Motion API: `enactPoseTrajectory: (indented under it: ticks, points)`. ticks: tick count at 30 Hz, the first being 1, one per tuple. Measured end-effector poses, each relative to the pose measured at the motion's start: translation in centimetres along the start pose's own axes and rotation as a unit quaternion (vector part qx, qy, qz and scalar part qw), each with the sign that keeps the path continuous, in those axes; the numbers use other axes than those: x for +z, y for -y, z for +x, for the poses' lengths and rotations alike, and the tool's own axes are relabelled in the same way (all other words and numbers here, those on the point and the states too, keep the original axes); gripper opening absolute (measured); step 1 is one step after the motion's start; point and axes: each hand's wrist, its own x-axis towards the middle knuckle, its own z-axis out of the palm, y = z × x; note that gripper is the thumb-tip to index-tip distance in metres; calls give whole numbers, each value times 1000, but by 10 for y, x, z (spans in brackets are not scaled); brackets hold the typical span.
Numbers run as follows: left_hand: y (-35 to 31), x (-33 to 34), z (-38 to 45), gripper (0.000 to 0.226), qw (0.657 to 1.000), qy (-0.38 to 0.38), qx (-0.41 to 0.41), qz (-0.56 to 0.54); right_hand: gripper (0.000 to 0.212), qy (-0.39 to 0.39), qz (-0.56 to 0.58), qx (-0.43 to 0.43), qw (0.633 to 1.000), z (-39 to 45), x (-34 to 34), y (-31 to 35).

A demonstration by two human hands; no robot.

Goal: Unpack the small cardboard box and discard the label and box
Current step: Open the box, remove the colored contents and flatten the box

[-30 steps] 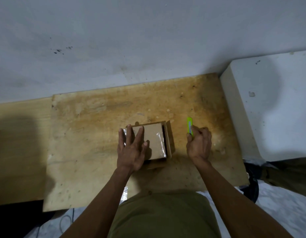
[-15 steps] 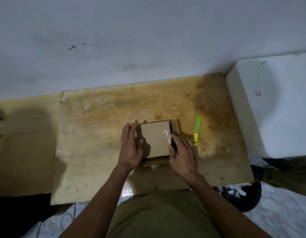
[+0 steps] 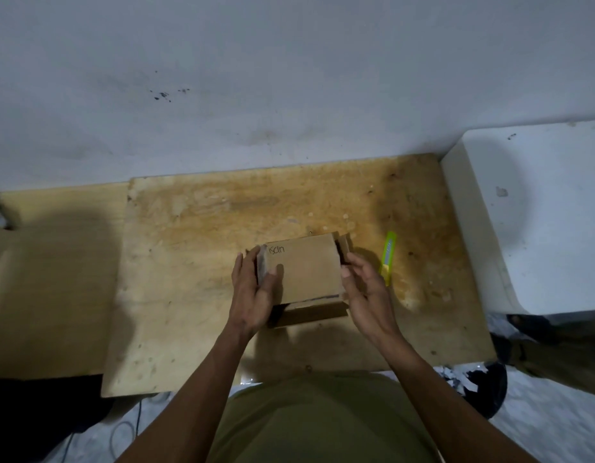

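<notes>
Small brown cardboard box (image 3: 304, 269) sits on the stained plywood bench top (image 3: 196, 279), right of the bench's centre and nearer its front edge than its back edge. Top face plain brown, with short handwritten dark marks near its back-left corner; not legible enough to read. Flaps stick out at the box's right side and along its front, the front flap (image 3: 311, 314) lying low toward the person.

Left hand (image 3: 252, 295) clamped on the box's left side: fingers wrap the left wall, thumb pressed flat on the top face. Right hand (image 3: 364, 289) is at the box's right side, fingers curled around the right edge by the open side flap, thumb toward the top face. Both hands grip the box between them. Cannot tell whether the box is lifted or resting on the bench.

Slim lime-green utility knife (image 3: 388, 257) lies on the bench just right of the right hand, long axis running roughly front to back, free of both hands.

White block-like unit (image 3: 539, 212) stands against the bench's right edge. Pale grey wall (image 3: 289, 78) runs behind the back edge, with a few dark specks. Lower, lighter wooden surface (image 3: 52, 279) adjoins the bench's left edge, part in shadow.
</notes>
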Motion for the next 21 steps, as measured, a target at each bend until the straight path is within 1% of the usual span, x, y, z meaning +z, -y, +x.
enactPoseTrajectory:
  ticks: [2,4,5,7,9,11,13,14,16,17,20,21]
  points:
    - [-5,-3,1,71,999,-1,-17,-30,38,-6,20,-1,1000,3,-3,12]
    - [-14,-6,4,76,996,-3,-40,-85,39,-15,37,-11,999,8,-6,27]
    - [-20,-7,6,73,990,-4,-51,-128,39,-19,45,-16,999,13,-6,32]
    - [-33,-10,11,55,977,-5,-59,-207,41,-21,60,-18,998,23,-6,39]
    - [-43,-12,18,38,967,-6,-68,-245,40,-20,73,-17,997,34,-4,44]
    - [-47,-15,25,40,958,-1,-69,-277,38,-20,89,-19,996,43,-2,45]
    - [-54,-15,29,49,952,10,-76,-297,35,-16,111,-14,994,52,0,47]
    - [-58,-14,30,47,952,10,-73,-296,33,-14,113,-18,993,57,0,48]
    - [-65,-13,34,36,956,6,-74,-282,31,-17,99,-33,994,67,1,52]
    - [-65,-12,38,36,955,3,-77,-285,29,-18,92,-38,995,72,2,53]
    - [-61,-11,51,53,954,0,-79,-291,25,-9,79,-50,996,87,5,57]
    - [-59,-10,55,55,952,-2,-77,-296,26,-2,71,-53,996,90,6,58]
